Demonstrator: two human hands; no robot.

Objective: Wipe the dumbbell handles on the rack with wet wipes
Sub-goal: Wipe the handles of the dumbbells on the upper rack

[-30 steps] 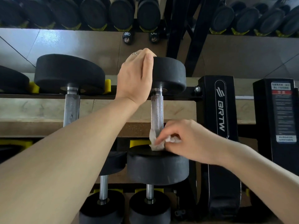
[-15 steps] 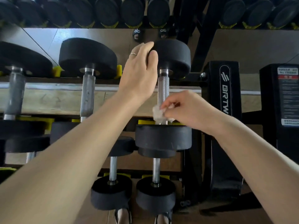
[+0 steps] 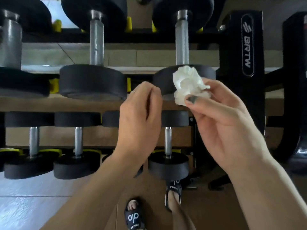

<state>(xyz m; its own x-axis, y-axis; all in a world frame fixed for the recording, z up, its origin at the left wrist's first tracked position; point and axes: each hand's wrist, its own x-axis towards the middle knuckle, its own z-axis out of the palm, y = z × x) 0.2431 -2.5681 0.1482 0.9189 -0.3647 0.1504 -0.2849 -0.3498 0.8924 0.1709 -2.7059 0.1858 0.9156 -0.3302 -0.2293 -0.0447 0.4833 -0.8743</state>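
My right hand point(image 3: 221, 123) pinches a crumpled white wet wipe point(image 3: 187, 83) between thumb and fingers, in front of the near black head of the rightmost upper dumbbell point(image 3: 167, 80). That dumbbell's knurled steel handle point(image 3: 182, 42) stands bare above the wipe. My left hand point(image 3: 139, 118) hovers just left of the wipe with fingers loosely curled, holding nothing and off the rack. A second dumbbell handle point(image 3: 96, 40) lies to the left on the same shelf.
A lower shelf holds smaller dumbbells, one with its handle point(image 3: 168, 141) just below my hands. A black rack upright marked BRTW point(image 3: 247, 47) stands at the right. My sandalled feet point(image 3: 134, 213) are on the brown floor below.
My left hand let go of the far dumbbell head and dropped toward me. My right hand came off the handle with the wipe. The view tilted down toward the lower shelf and floor.
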